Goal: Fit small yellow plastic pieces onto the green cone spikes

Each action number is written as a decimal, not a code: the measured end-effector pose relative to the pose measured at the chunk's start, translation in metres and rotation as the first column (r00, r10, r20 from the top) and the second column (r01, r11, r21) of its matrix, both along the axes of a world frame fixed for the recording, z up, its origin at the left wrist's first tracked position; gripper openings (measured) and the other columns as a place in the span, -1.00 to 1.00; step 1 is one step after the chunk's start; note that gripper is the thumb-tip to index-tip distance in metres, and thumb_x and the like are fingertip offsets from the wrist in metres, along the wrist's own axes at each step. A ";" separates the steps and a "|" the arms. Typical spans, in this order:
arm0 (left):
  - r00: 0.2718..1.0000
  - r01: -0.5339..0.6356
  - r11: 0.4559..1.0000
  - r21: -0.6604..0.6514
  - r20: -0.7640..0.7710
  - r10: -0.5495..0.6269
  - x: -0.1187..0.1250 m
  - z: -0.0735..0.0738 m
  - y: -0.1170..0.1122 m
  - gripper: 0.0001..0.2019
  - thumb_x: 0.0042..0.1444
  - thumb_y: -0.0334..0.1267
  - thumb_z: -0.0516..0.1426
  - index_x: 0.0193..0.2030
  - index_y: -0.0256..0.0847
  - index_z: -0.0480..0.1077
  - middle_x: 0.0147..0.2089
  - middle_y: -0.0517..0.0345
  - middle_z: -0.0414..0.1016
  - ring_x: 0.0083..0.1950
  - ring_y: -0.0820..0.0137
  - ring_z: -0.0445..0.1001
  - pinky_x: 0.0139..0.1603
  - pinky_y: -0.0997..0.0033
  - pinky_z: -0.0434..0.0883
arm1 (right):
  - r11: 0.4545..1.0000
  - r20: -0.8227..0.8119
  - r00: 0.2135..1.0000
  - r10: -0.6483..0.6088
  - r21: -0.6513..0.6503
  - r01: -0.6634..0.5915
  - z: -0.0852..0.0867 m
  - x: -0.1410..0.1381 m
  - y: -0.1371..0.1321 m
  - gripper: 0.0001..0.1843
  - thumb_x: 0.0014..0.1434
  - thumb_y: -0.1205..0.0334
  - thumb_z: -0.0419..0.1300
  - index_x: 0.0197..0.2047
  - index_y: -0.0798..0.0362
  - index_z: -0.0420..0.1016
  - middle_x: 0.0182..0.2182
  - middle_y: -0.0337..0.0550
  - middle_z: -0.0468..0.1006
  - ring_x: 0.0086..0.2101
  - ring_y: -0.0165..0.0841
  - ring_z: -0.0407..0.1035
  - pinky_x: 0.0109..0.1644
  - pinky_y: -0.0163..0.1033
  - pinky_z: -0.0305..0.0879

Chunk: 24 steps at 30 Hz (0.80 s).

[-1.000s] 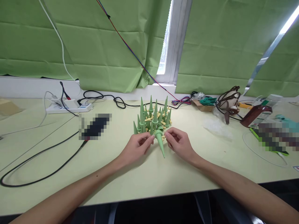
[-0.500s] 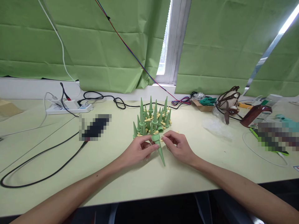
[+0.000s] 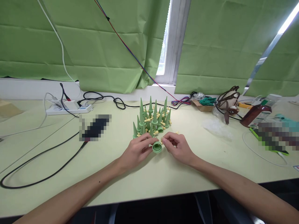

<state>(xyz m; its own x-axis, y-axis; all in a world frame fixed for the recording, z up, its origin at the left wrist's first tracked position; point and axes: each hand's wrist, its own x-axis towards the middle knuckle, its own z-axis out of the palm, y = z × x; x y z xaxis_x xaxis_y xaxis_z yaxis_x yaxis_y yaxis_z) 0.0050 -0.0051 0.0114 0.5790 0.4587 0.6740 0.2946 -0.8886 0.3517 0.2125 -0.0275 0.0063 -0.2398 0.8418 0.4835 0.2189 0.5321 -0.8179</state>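
My left hand [image 3: 135, 152] is closed around a green plant watering spike [image 3: 157, 151], whose round, hollow end faces me. The tapered part of that spike is hidden behind its collar. On the right, my right hand [image 3: 179, 148] pinches with thumb and forefinger beside the collar, where a bit of a small yellow valve [image 3: 162, 143] shows between the fingertips. Just beyond both hands stands a cluster of green watering spikes [image 3: 155, 114], points up, several with yellow valves on their sides. One more spike [image 3: 160, 129] in the cluster shows its open end.
A blurred dark device [image 3: 95, 127] with a black cable lies left, near a white power strip [image 3: 81, 109]. To the right are crumpled clear plastic [image 3: 216, 127], a small cardboard box [image 3: 202, 105], a brown bottle [image 3: 255, 115] and a green-edged blurred object [image 3: 268, 141].
The held spike has turned from pointing down toward me to showing its open end. My left fingers have shifted over it; my right hand has barely moved.
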 end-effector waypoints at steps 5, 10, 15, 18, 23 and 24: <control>1.000 -0.030 0.998 -0.047 0.003 0.030 0.001 -0.001 -0.001 -0.73 0.21 -0.50 0.05 -0.03 -0.20 0.46 -0.27 0.14 0.43 -0.46 0.55 0.30 -0.46 0.57 0.30 | 1.000 0.005 1.000 -0.018 -0.005 0.018 -0.001 -0.001 0.000 -0.68 0.33 0.07 0.10 -0.39 0.07 0.39 -0.59 -0.29 0.31 -0.59 -0.48 0.14 -0.52 -0.32 0.08; 0.993 -0.098 0.950 -0.298 0.028 0.111 0.004 0.003 -0.003 -0.86 0.19 -0.37 0.10 -0.10 -0.20 0.37 -0.29 0.20 0.45 -0.49 0.55 0.33 -0.48 0.56 0.31 | 0.997 -0.031 0.997 -0.069 0.018 0.069 -0.002 0.000 0.000 -0.69 0.34 0.07 0.11 -0.39 0.06 0.37 -0.60 -0.31 0.27 -0.59 -0.47 0.12 -0.52 -0.32 0.07; 0.994 -0.021 0.725 -0.689 0.065 0.091 0.008 0.006 -0.003 -0.69 0.34 -0.05 0.02 -0.32 -0.22 0.32 -0.61 0.32 0.28 -0.63 0.54 0.25 -0.59 0.56 0.22 | 0.993 -0.030 0.994 -0.105 0.049 0.106 -0.003 0.001 0.001 -0.71 0.35 0.08 0.10 -0.36 0.05 0.38 -0.59 -0.31 0.28 -0.58 -0.47 0.11 -0.52 -0.32 0.07; 0.991 0.102 0.517 -0.850 0.132 0.022 0.008 0.005 -0.001 -0.57 0.34 0.11 -0.02 -0.33 -0.23 0.29 -0.66 0.27 0.31 -0.69 0.51 0.27 -0.66 0.54 0.21 | 0.992 0.014 0.996 -0.090 0.088 0.089 -0.004 0.001 0.001 -0.73 0.36 0.10 0.09 -0.33 0.06 0.41 -0.55 -0.28 0.32 -0.55 -0.47 0.14 -0.49 -0.32 0.09; 0.976 0.216 0.367 -0.905 0.210 -0.056 0.006 0.006 0.001 -0.59 0.26 0.12 0.10 -0.32 -0.24 0.30 -0.60 0.23 0.37 -0.64 0.49 0.35 -0.64 0.55 0.25 | 0.989 0.084 0.995 -0.060 0.141 0.048 -0.004 0.002 0.000 -0.75 0.37 0.16 0.08 -0.32 0.07 0.43 -0.52 -0.27 0.35 -0.53 -0.46 0.16 -0.45 -0.32 0.11; 0.974 0.223 0.371 -0.901 0.217 -0.059 0.006 0.007 0.001 -0.60 0.25 0.11 0.12 -0.32 -0.24 0.31 -0.60 0.23 0.37 -0.64 0.50 0.34 -0.63 0.55 0.25 | 0.988 0.096 0.994 -0.060 0.148 0.045 -0.004 0.002 0.000 -0.75 0.37 0.16 0.08 -0.33 0.07 0.43 -0.53 -0.27 0.35 -0.53 -0.46 0.16 -0.45 -0.32 0.11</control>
<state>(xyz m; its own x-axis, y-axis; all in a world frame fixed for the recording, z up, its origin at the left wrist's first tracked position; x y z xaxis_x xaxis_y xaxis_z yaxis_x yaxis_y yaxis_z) 0.0107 -0.0044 0.0182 0.6483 0.7605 -0.0352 0.0793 -0.0214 0.9966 0.2144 -0.0274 0.0024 -0.2505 0.7772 0.5773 0.3262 0.6292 -0.7055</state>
